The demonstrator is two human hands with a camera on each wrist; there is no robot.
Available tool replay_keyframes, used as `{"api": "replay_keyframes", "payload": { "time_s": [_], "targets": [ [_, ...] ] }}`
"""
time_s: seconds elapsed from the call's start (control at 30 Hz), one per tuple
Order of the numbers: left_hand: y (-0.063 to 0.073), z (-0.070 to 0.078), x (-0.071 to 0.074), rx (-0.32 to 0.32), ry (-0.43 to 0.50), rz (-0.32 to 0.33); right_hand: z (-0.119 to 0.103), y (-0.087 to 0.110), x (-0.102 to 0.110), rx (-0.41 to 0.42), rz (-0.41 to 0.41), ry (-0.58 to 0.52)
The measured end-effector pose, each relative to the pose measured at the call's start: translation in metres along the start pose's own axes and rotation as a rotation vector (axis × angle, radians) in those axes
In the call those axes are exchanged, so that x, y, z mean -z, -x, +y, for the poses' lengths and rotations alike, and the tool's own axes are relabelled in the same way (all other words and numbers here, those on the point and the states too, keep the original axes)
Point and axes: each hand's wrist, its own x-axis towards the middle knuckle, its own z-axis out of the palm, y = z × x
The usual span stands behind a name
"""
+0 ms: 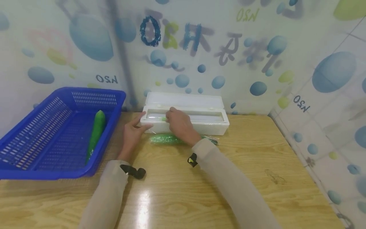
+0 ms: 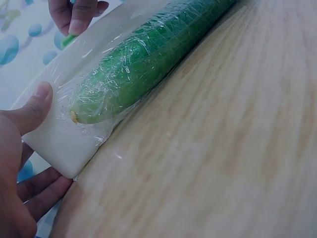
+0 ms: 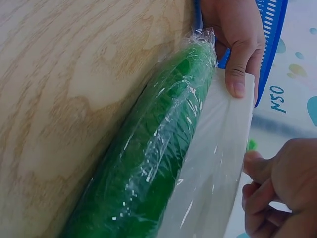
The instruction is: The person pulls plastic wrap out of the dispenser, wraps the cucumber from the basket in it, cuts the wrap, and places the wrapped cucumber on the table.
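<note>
A white cling film dispenser box (image 1: pixel 213 128) sits against the wall with its lid (image 1: pixel 184 100) raised; a film roll (image 1: pixel 207 118) lies inside. At the box's left end my left hand (image 1: pixel 132 133) grips the corner, thumb on the front face in the left wrist view. My right hand (image 1: pixel 180 125) pinches a small green slide cutter (image 1: pixel 164 119) along the box's front edge, mostly hidden by the fingers. Just in front of the box lies a cucumber (image 2: pixel 133 64) covered in clear film, and that film (image 3: pixel 205 37) also lies over the box's front face.
On the left stands a blue plastic basket (image 1: pixel 121 108) holding one bare cucumber (image 1: pixel 98 130). The wooden table (image 1: pixel 243 152) meets a patterned wall (image 1: pixel 197 79) behind the box and another wall on the right.
</note>
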Motion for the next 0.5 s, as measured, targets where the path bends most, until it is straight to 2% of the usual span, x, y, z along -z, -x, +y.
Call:
{"api": "replay_keyframes", "payload": {
  "time_s": [0.23, 0.5],
  "targets": [
    [-0.001, 0.0, 0.0, -0.016, -0.005, 0.0, 0.01, 0.005, 0.004, 0.0, 0.01, 0.015],
    [0.001, -0.002, 0.0, -0.007, -0.022, -0.011, 0.018, 0.012, 0.007, 0.015, 0.004, 0.008]
  ]
}}
